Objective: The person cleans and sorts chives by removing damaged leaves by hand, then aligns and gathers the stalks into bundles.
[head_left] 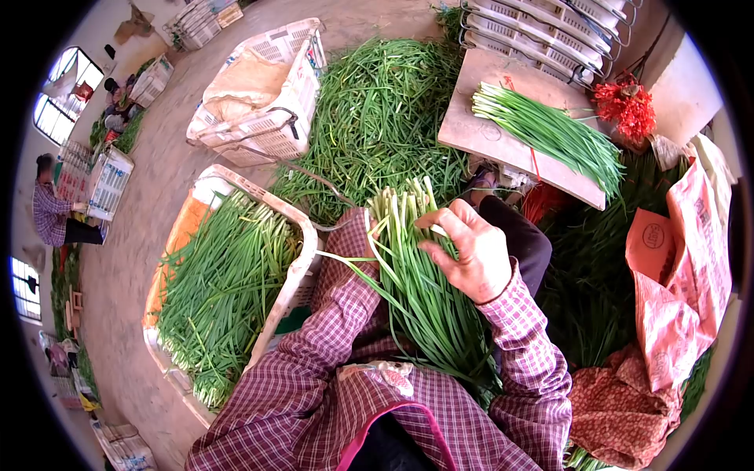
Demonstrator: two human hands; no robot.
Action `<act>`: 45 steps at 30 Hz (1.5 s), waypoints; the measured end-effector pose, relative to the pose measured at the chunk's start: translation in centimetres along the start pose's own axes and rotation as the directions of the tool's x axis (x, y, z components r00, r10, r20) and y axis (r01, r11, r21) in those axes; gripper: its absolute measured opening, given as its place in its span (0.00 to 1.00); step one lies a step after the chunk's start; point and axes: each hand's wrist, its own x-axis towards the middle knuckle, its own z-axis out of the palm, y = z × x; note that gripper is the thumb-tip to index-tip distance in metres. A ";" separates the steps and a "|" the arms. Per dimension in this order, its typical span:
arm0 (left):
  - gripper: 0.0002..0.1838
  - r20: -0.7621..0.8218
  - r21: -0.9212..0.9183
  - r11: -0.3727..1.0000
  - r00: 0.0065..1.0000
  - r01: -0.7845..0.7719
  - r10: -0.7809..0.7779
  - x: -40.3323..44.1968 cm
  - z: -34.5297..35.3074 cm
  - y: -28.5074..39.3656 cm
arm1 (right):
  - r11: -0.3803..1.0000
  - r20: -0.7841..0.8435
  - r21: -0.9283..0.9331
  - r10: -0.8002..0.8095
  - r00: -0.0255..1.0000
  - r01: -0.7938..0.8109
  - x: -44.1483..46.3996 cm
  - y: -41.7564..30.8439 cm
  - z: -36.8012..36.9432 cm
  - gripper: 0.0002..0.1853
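Note:
A bunch of garlic chives (428,271) lies across my lap, pale stem ends up and green leaves down to the right. My left hand (375,234) grips it from the left side, mostly hidden behind the stems. A few stray stalks (349,263) stick out to the left. Over the bunch's right side, my right hand (473,250) is open, thumb and forefinger bent and apart with nothing visible between them. Left of my lap, a white crate (287,294) holds loose chives (224,290). Another bunch (550,133) rests on a wooden board (479,122) at the upper right.
A large heap of loose leaves (377,110) covers the floor ahead. Behind it at left stands a white crate (263,129) with a sack inside. Red ties (626,108) hang near stacked crates (542,35). A pink sack (679,275) lies at right. People work far left.

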 end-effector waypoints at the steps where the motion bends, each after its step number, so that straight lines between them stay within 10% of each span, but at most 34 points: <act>1: 0.41 0.005 -0.002 1.000 1.000 0.002 -0.002 0.0 0.0 0.1 | 0.998 0.023 -0.056 0.014 1.000 -0.013 0.0 -0.1 0.1 0.15; 27: 0.40 0.078 -0.026 0.999 0.997 0.021 -0.019 -0.1 -0.8 0.8 | 0.794 0.144 -0.446 -0.393 0.908 0.414 2.6 2.8 1.2 0.12; 36: 0.40 0.226 -0.023 0.997 0.971 0.078 -0.071 0.9 -1.0 0.4 | 0.950 0.058 -0.252 -0.176 0.983 0.185 3.1 3.0 3.1 0.12; 45: 0.38 0.430 -0.057 0.983 0.893 0.175 -0.134 2.5 0.8 -0.5 | 0.957 -0.423 -0.284 -0.078 0.903 -0.051 9.0 8.3 -0.8 0.07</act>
